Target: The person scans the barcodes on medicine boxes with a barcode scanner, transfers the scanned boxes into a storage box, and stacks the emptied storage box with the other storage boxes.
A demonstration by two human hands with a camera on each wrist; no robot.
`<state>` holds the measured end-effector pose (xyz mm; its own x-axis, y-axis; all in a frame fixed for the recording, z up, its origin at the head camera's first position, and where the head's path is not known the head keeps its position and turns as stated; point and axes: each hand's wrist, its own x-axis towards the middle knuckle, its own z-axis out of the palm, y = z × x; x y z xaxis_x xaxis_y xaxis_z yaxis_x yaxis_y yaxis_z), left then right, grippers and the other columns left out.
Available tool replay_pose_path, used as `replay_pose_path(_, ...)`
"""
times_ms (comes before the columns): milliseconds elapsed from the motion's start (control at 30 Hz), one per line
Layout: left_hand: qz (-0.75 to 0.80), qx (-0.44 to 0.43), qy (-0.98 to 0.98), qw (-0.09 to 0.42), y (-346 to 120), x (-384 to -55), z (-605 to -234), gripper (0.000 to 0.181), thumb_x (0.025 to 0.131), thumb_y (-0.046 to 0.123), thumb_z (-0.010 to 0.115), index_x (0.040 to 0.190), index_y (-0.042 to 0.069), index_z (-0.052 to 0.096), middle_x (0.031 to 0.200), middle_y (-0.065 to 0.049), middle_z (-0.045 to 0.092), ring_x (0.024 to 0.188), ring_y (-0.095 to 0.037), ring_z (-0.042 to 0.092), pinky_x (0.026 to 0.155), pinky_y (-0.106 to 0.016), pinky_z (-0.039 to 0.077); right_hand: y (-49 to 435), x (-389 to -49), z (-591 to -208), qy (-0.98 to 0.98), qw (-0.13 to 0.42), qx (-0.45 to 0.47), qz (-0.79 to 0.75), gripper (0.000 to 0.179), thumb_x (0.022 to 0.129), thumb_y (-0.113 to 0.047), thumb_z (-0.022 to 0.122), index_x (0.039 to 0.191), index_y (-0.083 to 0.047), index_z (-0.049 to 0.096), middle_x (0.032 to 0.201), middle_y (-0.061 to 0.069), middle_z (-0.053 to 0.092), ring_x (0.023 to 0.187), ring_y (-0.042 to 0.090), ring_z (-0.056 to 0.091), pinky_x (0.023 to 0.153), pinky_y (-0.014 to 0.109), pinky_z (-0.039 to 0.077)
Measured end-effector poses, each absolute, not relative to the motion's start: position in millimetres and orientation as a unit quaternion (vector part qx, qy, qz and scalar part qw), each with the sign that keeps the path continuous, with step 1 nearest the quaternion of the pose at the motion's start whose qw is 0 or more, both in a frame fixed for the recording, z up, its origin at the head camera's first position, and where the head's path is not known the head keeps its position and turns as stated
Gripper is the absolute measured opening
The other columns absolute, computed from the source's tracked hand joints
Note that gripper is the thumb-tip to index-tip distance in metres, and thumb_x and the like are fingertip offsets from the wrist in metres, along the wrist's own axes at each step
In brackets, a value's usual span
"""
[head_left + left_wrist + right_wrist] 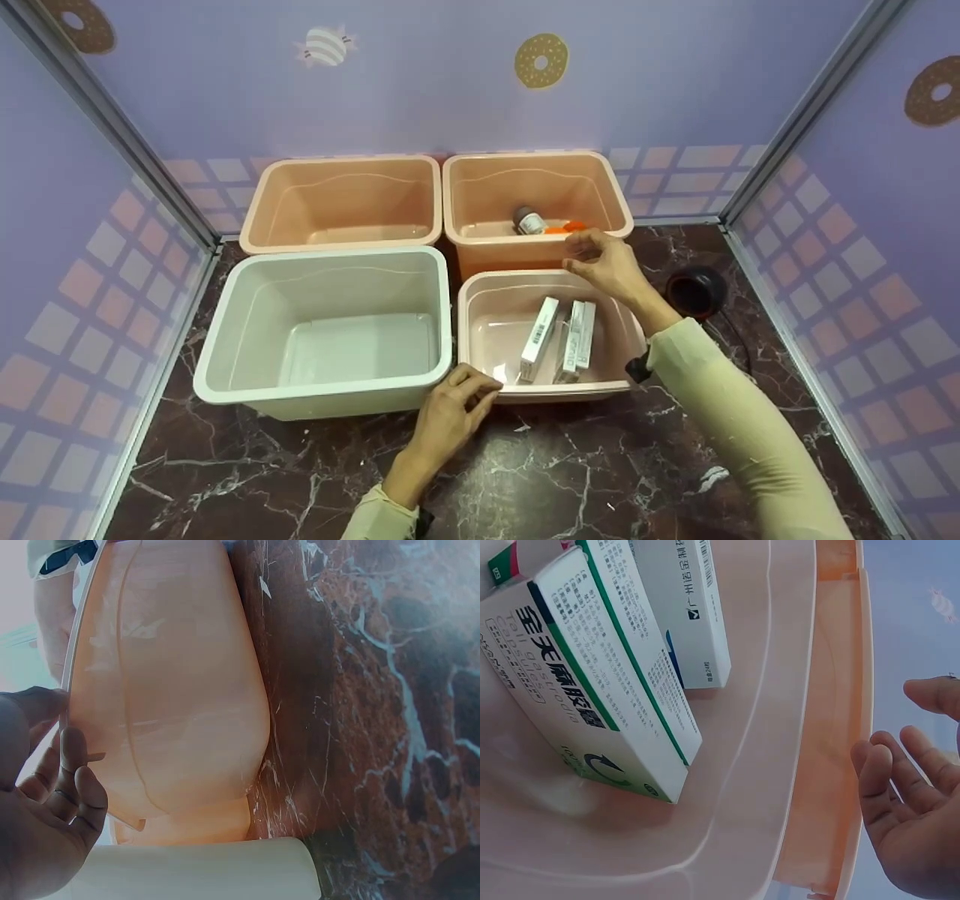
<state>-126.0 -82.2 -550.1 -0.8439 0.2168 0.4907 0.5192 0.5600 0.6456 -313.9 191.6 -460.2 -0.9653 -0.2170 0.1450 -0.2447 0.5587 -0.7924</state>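
Note:
My left hand (448, 412) is at the near left corner of a light pink plastic bin (486, 282). In the left wrist view its thumb and fingers (73, 746) pinch the bin's rim. Inside that bin lie several white medicine boxes, among them one carton (538, 337) on the left and a green-striped carton (592, 690) large in the right wrist view. My right hand (611, 270) hovers at the front rim of the far right orange bin (525, 157), its fingers loosely bent and nothing in them. That bin holds a white bottle (532, 223) with a dark cap and an orange item (574, 226), partly hidden.
A white bin (322, 394) stands at the near left, with another orange bin (341, 163) behind it. A black round object (697, 291) with a cable sits right of the bins on the dark marbled table (525, 480). Walls enclose the back and sides.

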Motion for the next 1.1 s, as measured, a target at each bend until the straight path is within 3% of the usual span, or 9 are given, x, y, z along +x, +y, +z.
replay_pose_path(133,-0.423,-0.213,-0.863,0.176,-83,-126,-549,0.009,0.090,0.014,0.074,0.099,0.017,0.076,0.093,0.004,0.063,0.072,-0.015,0.066,0.064,-0.016,0.054,191,-311,-461,-0.884,0.010,0.134,0.448,0.037,0.086,-0.014,0.077,0.118,-0.002,0.065,0.109,0.017,0.072,0.098,0.027,0.070,0.083,0.024,0.055)
replay_pose_path(400,-0.419,-0.213,-0.864,0.181,-82,-126,-551,0.009,0.089,0.014,0.075,0.098,0.017,0.075,0.092,0.004,0.062,0.071,-0.013,0.064,0.063,-0.017,0.053,188,-308,-463,-0.876,-0.011,0.144,0.460,0.040,0.087,-0.011,0.075,0.122,0.003,0.062,0.113,0.022,0.069,0.103,0.030,0.068,0.094,0.039,0.054)
replay_pose_path(800,-0.414,-0.207,-0.869,0.174,-82,-126,-551,0.009,0.090,0.015,0.075,0.098,0.018,0.075,0.093,0.005,0.062,0.071,-0.009,0.063,0.063,-0.015,0.053,184,-303,-467,-0.877,-0.008,0.157,0.454,0.040,0.085,-0.009,0.074,0.122,0.003,0.063,0.112,0.026,0.069,0.101,0.033,0.068,0.095,0.049,0.053)
replay_pose_path(933,-0.413,-0.208,-0.868,0.180,-81,-126,-550,0.009,0.089,0.016,0.075,0.098,0.019,0.075,0.092,0.005,0.062,0.071,-0.005,0.060,0.062,-0.015,0.052,184,-301,-466,-0.881,-0.007,0.158,0.445,0.039,0.084,-0.009,0.074,0.121,0.001,0.065,0.110,0.023,0.071,0.100,0.032,0.068,0.093,0.047,0.053)
replay_pose_path(1100,-0.414,-0.209,-0.867,0.181,-82,-127,-550,0.009,0.089,0.016,0.075,0.098,0.019,0.075,0.092,0.005,0.062,0.071,-0.004,0.059,0.063,-0.015,0.052,184,-296,-464,-0.881,-0.019,0.153,0.448,0.038,0.084,-0.010,0.075,0.119,0.000,0.065,0.112,0.019,0.071,0.100,0.029,0.068,0.088,0.035,0.054)
